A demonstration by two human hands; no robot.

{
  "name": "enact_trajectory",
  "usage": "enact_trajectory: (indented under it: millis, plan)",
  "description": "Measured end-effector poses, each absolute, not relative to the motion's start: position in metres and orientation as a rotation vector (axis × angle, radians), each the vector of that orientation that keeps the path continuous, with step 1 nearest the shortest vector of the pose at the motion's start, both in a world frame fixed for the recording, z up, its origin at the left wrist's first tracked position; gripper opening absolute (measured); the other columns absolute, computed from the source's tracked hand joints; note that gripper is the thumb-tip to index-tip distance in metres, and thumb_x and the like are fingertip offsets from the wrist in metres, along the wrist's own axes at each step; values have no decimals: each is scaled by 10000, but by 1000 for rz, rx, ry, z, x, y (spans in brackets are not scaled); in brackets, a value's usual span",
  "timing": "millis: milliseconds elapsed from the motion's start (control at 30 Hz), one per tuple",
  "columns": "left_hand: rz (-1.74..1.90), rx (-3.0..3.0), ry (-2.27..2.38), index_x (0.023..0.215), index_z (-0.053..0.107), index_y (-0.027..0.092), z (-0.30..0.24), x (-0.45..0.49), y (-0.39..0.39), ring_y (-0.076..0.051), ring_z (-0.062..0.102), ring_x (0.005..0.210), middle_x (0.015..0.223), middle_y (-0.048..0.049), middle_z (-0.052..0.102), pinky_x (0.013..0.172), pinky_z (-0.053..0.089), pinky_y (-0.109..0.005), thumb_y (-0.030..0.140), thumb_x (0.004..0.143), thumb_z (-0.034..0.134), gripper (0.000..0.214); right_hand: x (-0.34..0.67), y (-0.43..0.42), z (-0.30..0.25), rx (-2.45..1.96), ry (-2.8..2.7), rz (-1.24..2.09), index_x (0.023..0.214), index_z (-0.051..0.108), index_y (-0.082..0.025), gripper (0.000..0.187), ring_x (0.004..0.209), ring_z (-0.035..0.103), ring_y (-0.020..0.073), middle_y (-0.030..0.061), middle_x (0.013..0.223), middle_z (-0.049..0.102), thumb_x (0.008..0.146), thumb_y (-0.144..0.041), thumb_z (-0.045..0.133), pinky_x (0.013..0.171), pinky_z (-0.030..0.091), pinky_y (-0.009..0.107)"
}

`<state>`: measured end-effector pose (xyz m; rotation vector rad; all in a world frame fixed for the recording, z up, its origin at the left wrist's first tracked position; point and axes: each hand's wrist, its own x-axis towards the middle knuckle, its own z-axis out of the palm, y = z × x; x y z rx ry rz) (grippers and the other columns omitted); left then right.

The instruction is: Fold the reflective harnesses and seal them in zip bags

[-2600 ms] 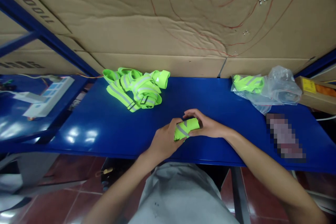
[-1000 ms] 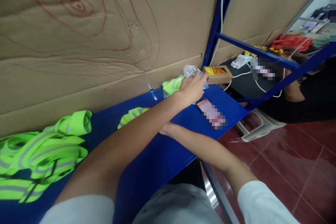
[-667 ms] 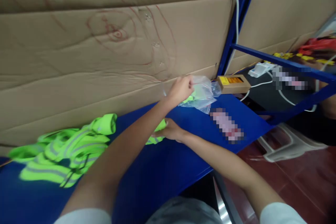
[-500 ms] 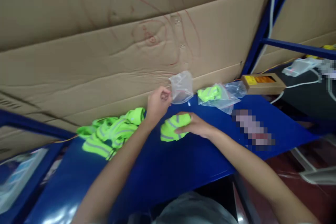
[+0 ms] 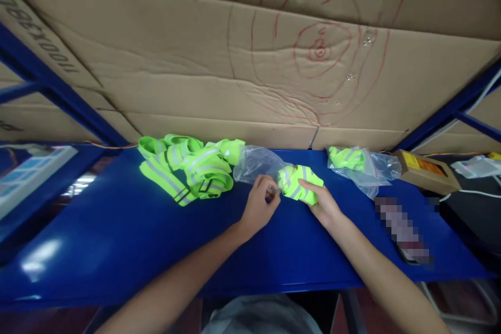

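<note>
The blue desk (image 5: 156,261) carries a heap of yellow-green straps (image 5: 211,172) by its back edge, left of centre; a packaged strap (image 5: 346,158) lies toward its back right corner. Between them, the left hand (image 5: 258,206) pinches a clear bag (image 5: 256,164) near its opening, the plastic reaching toward the heap. The right hand (image 5: 326,206) grips a rolled strap (image 5: 303,182), thumb on top. The roll's long axis runs left to right, dipping toward the front edge; its left end meets the bag's mouth, though whether inside I cannot tell.
</note>
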<state>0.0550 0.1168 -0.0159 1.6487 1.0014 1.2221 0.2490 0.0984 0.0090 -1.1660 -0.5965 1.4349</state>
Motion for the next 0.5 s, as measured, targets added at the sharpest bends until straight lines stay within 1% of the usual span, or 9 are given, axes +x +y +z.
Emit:
enact_trajectory:
  millis: [100,167,233,267,333,400,433,467,500]
  plan:
    - [1188,1626,933,940,617,195,-13,58,111,-76,578,720,1123,-39,540,678,520,-245,281,855,678,136,248,98,7,-1179,-587,1387,1199,731,-204,588,1038,769,309,66,1150,797,656,-318,926,903,639,416]
    - [1163,1589,897,977,665,204,-7,58,110,-87,596,739,1163,-49,559,670,514,-251,313,825,729,196,248,99,6,-1176,-587,1353,1185,735,-204,563,1055,765,312,63,1165,793,666,-320,920,905,642,413]
    - [1157,1515,891,980,701,214,-1,57,109,-104,609,769,1144,-49,596,689,514,-256,357,806,770,235,249,99,5,-1189,-591,1332,1182,736,-210,538,1055,766,313,59,1168,793,690,-347,906,898,648,419]
    - [1159,1458,905,955,703,212,1,57,108,-111,610,768,1080,-43,620,694,512,-255,386,811,774,237,250,100,5,-1201,-598,1330,1185,734,-216,528,1052,768,315,57,1168,793,705,-366,895,894,651,426]
    - [1138,1313,950,823,658,186,4,57,106,-113,589,682,839,-21,628,646,498,-249,471,851,744,299,252,100,6,-1208,-614,1329,1197,731,-230,517,1059,767,319,54,1182,789,729,-397,873,897,653,439]
    - [1047,1164,964,689,581,175,3,59,103,-124,557,557,608,0,544,529,458,-248,589,885,683,470,253,99,8,-1189,-636,1334,1211,727,-239,511,1096,757,317,51,1216,778,750,-418,855,920,647,439]
    - [987,1100,948,666,575,171,2,60,101,-135,556,520,562,-2,524,483,446,-254,640,885,663,525,253,98,9,-1176,-639,1340,1211,728,-240,509,1113,752,314,49,1226,775,753,-426,851,929,644,432]
    - [933,1042,920,688,604,161,2,61,100,-154,583,523,576,-21,552,465,463,-270,677,875,656,552,253,98,10,-1162,-634,1346,1205,731,-240,507,1124,748,308,47,1228,774,752,-430,853,935,641,421]
    - [897,990,884,762,653,147,1,62,100,-181,635,575,650,-55,615,487,515,-297,703,862,660,565,253,97,11,-1149,-626,1354,1197,734,-239,504,1129,746,302,45,1227,774,747,-430,856,940,639,409]
